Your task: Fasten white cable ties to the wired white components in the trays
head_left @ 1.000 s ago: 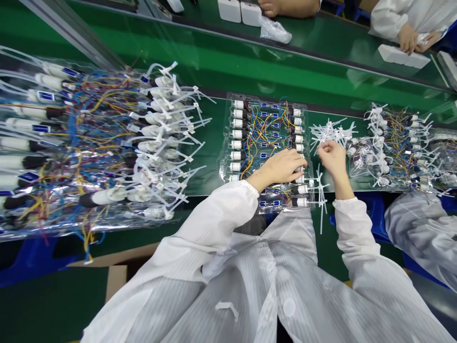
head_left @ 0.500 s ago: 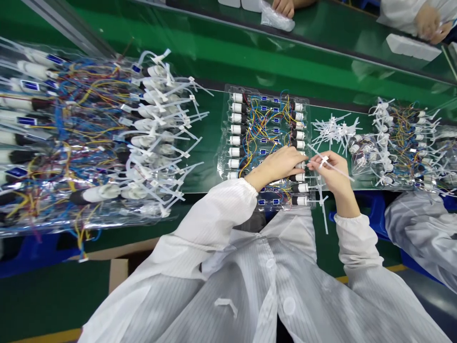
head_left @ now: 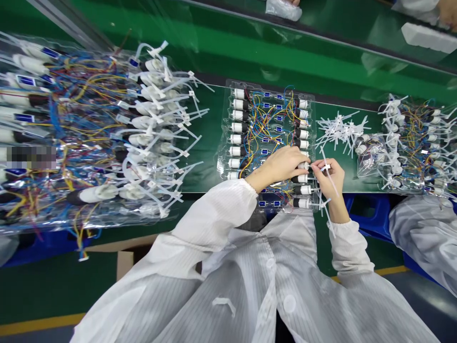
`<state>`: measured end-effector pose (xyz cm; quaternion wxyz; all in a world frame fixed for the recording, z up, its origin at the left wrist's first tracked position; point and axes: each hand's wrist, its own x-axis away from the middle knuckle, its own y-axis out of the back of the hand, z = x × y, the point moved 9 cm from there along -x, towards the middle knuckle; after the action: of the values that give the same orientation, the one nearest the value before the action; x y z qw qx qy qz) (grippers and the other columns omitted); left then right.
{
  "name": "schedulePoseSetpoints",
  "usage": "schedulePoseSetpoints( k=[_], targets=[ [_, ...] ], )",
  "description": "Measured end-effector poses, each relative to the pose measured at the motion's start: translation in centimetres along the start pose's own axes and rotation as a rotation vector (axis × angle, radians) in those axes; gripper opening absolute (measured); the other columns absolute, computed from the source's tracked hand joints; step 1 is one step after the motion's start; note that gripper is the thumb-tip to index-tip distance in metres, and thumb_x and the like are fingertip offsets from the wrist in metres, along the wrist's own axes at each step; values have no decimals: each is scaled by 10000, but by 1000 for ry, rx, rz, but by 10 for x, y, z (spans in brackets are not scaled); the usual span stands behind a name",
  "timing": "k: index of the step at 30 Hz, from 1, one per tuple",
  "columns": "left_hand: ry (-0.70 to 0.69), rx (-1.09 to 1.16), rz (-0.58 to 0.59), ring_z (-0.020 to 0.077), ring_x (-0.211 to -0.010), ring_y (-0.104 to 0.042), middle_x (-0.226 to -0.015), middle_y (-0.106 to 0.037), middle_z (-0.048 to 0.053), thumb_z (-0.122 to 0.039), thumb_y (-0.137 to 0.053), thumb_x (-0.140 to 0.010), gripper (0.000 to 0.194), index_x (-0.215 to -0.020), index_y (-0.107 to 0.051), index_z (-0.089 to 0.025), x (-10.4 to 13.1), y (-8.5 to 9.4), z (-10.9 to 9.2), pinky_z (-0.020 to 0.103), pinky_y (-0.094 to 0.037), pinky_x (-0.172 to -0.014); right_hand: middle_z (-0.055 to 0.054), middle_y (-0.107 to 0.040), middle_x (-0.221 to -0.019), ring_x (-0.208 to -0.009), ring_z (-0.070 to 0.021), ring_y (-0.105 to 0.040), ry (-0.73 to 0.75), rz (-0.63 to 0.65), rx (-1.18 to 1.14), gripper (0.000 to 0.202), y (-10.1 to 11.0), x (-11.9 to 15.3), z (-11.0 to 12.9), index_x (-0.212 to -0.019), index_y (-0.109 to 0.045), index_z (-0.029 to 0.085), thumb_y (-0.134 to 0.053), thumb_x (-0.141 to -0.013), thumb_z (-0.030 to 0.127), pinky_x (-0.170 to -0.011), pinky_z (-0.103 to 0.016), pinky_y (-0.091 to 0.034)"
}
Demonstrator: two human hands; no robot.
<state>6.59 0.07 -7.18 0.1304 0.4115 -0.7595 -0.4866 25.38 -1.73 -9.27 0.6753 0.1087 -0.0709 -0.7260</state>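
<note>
A clear plastic tray (head_left: 224, 152) in front of me holds two columns of small black-and-white cylinders, with blue rectangular parts and colored wires (head_left: 262, 121) between them. My left hand (head_left: 285, 163) reaches across the tray, its thumb and fingers closed about a white cylinder (head_left: 303, 166) in the right column. Just past the tray's right edge, my right hand (head_left: 330, 177) pinches a white cable tie (head_left: 331, 179), fingertips close to the same cylinder. Another white tie (head_left: 325, 207) hangs below, at the tray's lower right. The fingertips partly hide the point where the hands meet.
Loose white cable ties (head_left: 341, 131) lie in a heap right of the tray, beside a clear bag of parts (head_left: 371, 155). Stacked trays with ties (head_left: 96, 128) fill the left side. Another loaded tray (head_left: 414, 143) and a person's sleeve (head_left: 421, 233) are at right.
My right hand has turned slightly, its wrist shifting left and down while the cable tie stays in its fingers. The left hand remains at the same cylinder. The view has shifted slightly.
</note>
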Motion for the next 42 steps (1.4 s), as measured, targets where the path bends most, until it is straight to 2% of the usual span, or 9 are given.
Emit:
schedulePoseSetpoints(
  k=[6,10,15,19,25,29,32,35,42],
  targets=[
    [18,25,1,308,-1209,-822,-1198,-891,96,-414,-879,-1166,259,-1358,-917,-245,1,0,1,426,-624,-1058,-47,-905,-996,-938,-263,-844,-51,-14,-46,470,-4,2,-9,-920,-689,290,-1041,-848,593,-863,-401,-667],
    [31,52,1,316,-1234,-820,-1215,-901,96,-404,-894,-1159,259,-1370,-925,-257,0,0,0,436,-624,-1072,-50,-893,-972,-875,-239,-808,-75,-51,-64,466,-5,3,-8,-906,-688,279,-1042,-837,576,-798,-365,-634],
    [40,68,-4,315,-1218,-815,-1191,-899,94,-390,-872,-1167,230,-1346,-934,-260,-1,-1,0,441,-617,-1066,-21,-839,-883,-736,-196,-693,-97,-69,-30,551,-5,2,-7,-873,-661,279,-1061,-792,649,-707,-333,-581],
    [48,59,10,321,-1205,-808,-1170,-891,97,-395,-865,-1170,227,-1335,-936,-257,-2,-3,1,450,-613,-1061,-24,-834,-889,-774,-214,-724,-97,-74,-30,587,-6,2,-7,-871,-654,278,-1071,-783,681,-727,-341,-596],
    [39,59,22,324,-1211,-813,-1177,-896,108,-354,-892,-1157,240,-1364,-945,-244,-4,-4,-2,456,-608,-1081,-25,-821,-875,-785,-211,-720,-67,-60,-22,617,-8,3,-7,-867,-646,274,-1074,-803,713,-741,-343,-602],
    [48,49,18,317,-1196,-818,-1161,-899,104,-366,-913,-1145,235,-1339,-952,-239,-5,-2,-4,435,-604,-1054,-45,-860,-901,-794,-222,-738,-41,-5,-24,598,-5,0,2,-832,-681,269,-1105,-777,687,-731,-354,-601],
    [60,28,16,320,-1186,-818,-1171,-897,114,-385,-904,-1151,247,-1337,-952,-231,-5,0,-5,432,-603,-1038,-60,-876,-940,-873,-251,-774,0,40,-17,579,-2,-4,12,-796,-708,273,-1147,-732,645,-795,-386,-643],
    [64,25,24,326,-1188,-818,-1176,-897,113,-399,-902,-1151,263,-1353,-952,-237,-4,0,-5,437,-602,-1034,-65,-872,-944,-919,-259,-796,53,73,10,510,-1,-6,19,-803,-741,274,-1132,-783,600,-864,-401,-668],
    [71,49,-2,307,-1165,-818,-1163,-891,85,-427,-932,-1134,256,-1336,-953,-271,-4,-1,-1,411,-588,-1002,-69,-878,-968,-864,-240,-817,130,76,24,489,3,-7,13,-852,-759,267,-1098,-848,620,-755,-363,-665]
  ],
)
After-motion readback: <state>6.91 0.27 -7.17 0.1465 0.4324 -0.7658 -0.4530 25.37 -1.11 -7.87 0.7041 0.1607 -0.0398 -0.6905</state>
